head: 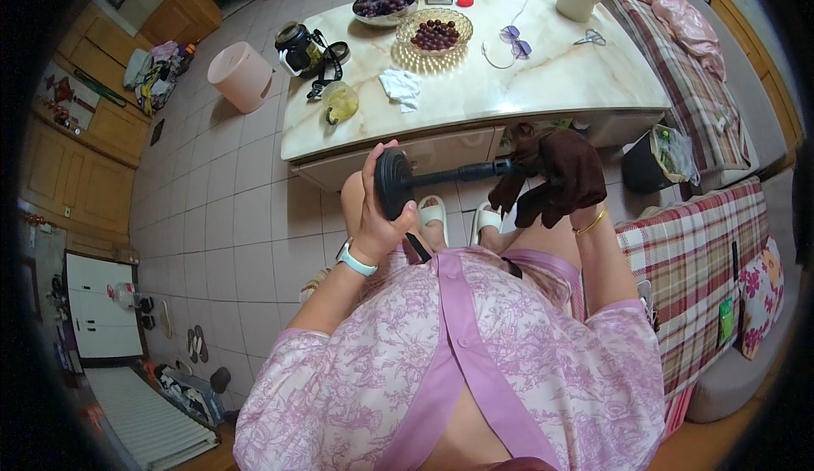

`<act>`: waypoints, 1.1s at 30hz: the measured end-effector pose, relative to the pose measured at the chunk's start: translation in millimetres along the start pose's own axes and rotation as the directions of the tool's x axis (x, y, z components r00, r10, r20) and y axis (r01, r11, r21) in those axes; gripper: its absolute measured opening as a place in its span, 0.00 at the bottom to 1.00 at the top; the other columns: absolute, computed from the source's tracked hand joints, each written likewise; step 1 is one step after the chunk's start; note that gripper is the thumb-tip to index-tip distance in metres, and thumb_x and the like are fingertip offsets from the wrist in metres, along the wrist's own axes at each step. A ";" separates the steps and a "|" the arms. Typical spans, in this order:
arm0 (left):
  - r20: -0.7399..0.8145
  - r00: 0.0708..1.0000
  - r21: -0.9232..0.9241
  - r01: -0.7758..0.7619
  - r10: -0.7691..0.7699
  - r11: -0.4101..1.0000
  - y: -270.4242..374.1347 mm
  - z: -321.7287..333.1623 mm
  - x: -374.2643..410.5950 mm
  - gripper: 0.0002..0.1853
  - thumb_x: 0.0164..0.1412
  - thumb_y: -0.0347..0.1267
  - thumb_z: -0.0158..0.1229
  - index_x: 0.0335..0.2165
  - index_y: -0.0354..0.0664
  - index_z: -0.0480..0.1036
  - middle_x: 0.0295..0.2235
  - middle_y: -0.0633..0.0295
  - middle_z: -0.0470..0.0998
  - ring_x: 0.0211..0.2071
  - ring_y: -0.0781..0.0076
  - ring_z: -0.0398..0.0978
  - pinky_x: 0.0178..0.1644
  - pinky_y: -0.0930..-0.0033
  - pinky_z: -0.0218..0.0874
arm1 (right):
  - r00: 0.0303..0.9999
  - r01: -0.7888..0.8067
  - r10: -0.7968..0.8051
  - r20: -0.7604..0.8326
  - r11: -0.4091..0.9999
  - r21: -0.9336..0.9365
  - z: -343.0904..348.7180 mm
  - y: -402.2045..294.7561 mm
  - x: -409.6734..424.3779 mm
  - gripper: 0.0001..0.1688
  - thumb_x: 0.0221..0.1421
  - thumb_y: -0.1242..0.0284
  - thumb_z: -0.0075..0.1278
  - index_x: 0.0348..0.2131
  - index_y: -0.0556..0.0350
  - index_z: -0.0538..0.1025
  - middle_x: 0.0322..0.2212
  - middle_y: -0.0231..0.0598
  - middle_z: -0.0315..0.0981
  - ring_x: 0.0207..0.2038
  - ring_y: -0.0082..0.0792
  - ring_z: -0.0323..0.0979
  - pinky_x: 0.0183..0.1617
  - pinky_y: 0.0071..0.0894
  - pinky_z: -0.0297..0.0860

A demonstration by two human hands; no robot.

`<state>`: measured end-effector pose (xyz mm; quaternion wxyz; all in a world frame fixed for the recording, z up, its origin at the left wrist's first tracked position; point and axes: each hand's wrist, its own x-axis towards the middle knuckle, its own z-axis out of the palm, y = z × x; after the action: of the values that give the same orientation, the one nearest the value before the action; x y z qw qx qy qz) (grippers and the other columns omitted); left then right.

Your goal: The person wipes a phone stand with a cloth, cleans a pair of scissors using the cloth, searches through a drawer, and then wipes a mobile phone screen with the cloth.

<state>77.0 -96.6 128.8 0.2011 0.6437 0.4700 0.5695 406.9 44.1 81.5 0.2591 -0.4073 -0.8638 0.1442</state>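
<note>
My left hand holds the round black base of a stand, fingers behind it and thumb at its lower edge. The stand's black pole runs level to the right, above my lap and slippers. At its far end a dark brown cloth hangs bunched over the pole and over my right hand. The cloth hides most of that hand's fingers, which close around it. Whatever tops the pole is covered. A watch with a pale band is on my left wrist; a gold bangle is on my right.
Ahead stands a marble-topped coffee table with a glass bowl of grapes, a metal bowl, a small glass teapot, sunglasses and scissors. A lined bin is right; a pink bin stands left.
</note>
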 end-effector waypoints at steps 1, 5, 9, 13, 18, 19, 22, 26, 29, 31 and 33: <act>-0.013 0.999 -0.048 0.028 -0.029 0.998 -0.5 1.3 -0.8 0.44 0.48 0.30 0.58 0.63 0.36 0.51 0.57 0.45 0.67 0.55 0.55 0.71 0.59 0.59 0.63 | 0.997 0.004 -0.007 -0.076 0.999 -0.035 -4.7 -15.3 -0.5 0.13 0.54 0.70 0.54 0.41 0.52 0.78 0.35 0.38 0.77 0.37 0.36 0.76 0.49 0.31 0.71; -0.035 0.988 -0.239 0.136 -0.148 0.962 -5.2 6.4 -6.0 0.43 0.50 0.33 0.60 0.62 0.33 0.53 0.54 0.48 0.71 0.51 0.59 0.74 0.56 0.61 0.65 | 0.867 0.117 -0.183 -0.464 0.979 -0.168 -25.3 -70.8 11.4 0.16 0.51 0.66 0.58 0.39 0.54 0.78 0.32 0.42 0.76 0.36 0.42 0.76 0.47 0.35 0.72; -0.035 0.976 -0.314 0.192 -0.214 0.930 -5.7 9.3 -8.9 0.44 0.51 0.36 0.61 0.63 0.32 0.52 0.54 0.48 0.70 0.51 0.60 0.74 0.57 0.61 0.64 | 0.722 0.312 -0.252 -0.645 0.950 -0.023 -27.4 -79.5 22.3 0.18 0.48 0.64 0.59 0.36 0.58 0.77 0.29 0.45 0.75 0.32 0.47 0.74 0.41 0.42 0.73; -0.103 0.993 -0.112 0.043 -0.055 0.993 -5.4 10.3 -14.0 0.43 0.52 0.34 0.59 0.63 0.34 0.51 0.57 0.48 0.66 0.55 0.58 0.70 0.59 0.60 0.61 | 0.786 0.265 -0.168 -0.595 0.961 0.077 -19.2 -79.4 16.5 0.20 0.54 0.65 0.55 0.40 0.62 0.74 0.31 0.47 0.75 0.33 0.47 0.74 0.40 0.41 0.73; -0.151 0.975 0.086 -0.153 0.165 0.984 -8.4 7.3 -13.8 0.42 0.52 0.29 0.57 0.64 0.35 0.50 0.60 0.47 0.62 0.58 0.56 0.66 0.61 0.59 0.59 | 0.794 0.297 -0.065 -0.604 0.909 0.292 -13.3 -87.3 14.6 0.19 0.55 0.64 0.54 0.41 0.60 0.75 0.32 0.48 0.76 0.32 0.47 0.74 0.39 0.40 0.73; -0.142 0.982 0.056 -0.119 0.126 0.991 -7.0 7.4 -12.4 0.43 0.51 0.29 0.56 0.64 0.36 0.49 0.59 0.47 0.63 0.58 0.57 0.66 0.61 0.59 0.59 | 0.796 0.303 -0.045 -0.604 0.893 0.332 -13.0 -88.3 14.1 0.19 0.55 0.64 0.54 0.41 0.60 0.75 0.32 0.48 0.76 0.32 0.47 0.74 0.39 0.40 0.73; -0.086 0.995 -0.107 0.047 -0.057 0.993 -4.5 7.0 -8.7 0.43 0.51 0.29 0.55 0.65 0.37 0.49 0.57 0.49 0.67 0.57 0.60 0.68 0.61 0.60 0.60 | 0.810 0.315 0.031 -0.586 0.820 0.478 -13.2 -91.4 13.9 0.19 0.55 0.64 0.53 0.42 0.59 0.75 0.32 0.48 0.76 0.31 0.47 0.74 0.39 0.40 0.73; 0.120 0.911 -0.476 0.401 -0.394 0.783 -26.1 0.1 -13.8 0.43 0.53 0.32 0.52 0.65 0.38 0.48 0.55 0.50 0.71 0.54 0.63 0.70 0.59 0.61 0.62 | 0.848 0.348 0.045 -0.529 0.706 0.617 -26.0 -97.2 16.8 0.19 0.56 0.63 0.52 0.42 0.58 0.75 0.33 0.48 0.76 0.31 0.47 0.74 0.38 0.39 0.73; 0.367 0.766 -0.632 0.621 -0.527 0.463 -31.9 -1.3 -16.8 0.39 0.56 0.34 0.48 0.65 0.42 0.49 0.54 0.49 0.70 0.50 0.56 0.74 0.57 0.56 0.66 | 0.786 0.274 -0.340 -0.517 0.940 -0.203 -49.1 -114.4 19.5 0.19 0.48 0.64 0.57 0.39 0.57 0.77 0.31 0.49 0.76 0.31 0.51 0.74 0.39 0.41 0.72; 0.538 0.674 -0.659 0.711 -0.505 0.247 -33.5 -3.6 -19.0 0.37 0.57 0.32 0.48 0.64 0.43 0.49 0.52 0.49 0.70 0.47 0.53 0.75 0.54 0.53 0.69 | 0.876 0.303 -0.336 -0.344 0.941 -0.147 -62.4 -111.4 20.8 0.23 0.39 0.65 0.61 0.37 0.57 0.78 0.32 0.52 0.74 0.34 0.56 0.72 0.42 0.43 0.71; 0.580 0.648 -0.644 0.736 -0.494 0.210 -35.6 -2.6 -24.4 0.36 0.59 0.34 0.48 0.64 0.44 0.48 0.53 0.46 0.70 0.49 0.48 0.74 0.54 0.53 0.69 | 0.980 0.146 -0.142 -0.139 0.989 0.020 -86.7 -135.1 25.3 0.25 0.41 0.64 0.61 0.39 0.59 0.78 0.33 0.51 0.76 0.34 0.53 0.75 0.43 0.43 0.72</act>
<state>63.4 -100.6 87.9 0.7530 0.2799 0.3175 0.5039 357.4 -17.6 223.5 0.3337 -0.3487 -0.8689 0.1099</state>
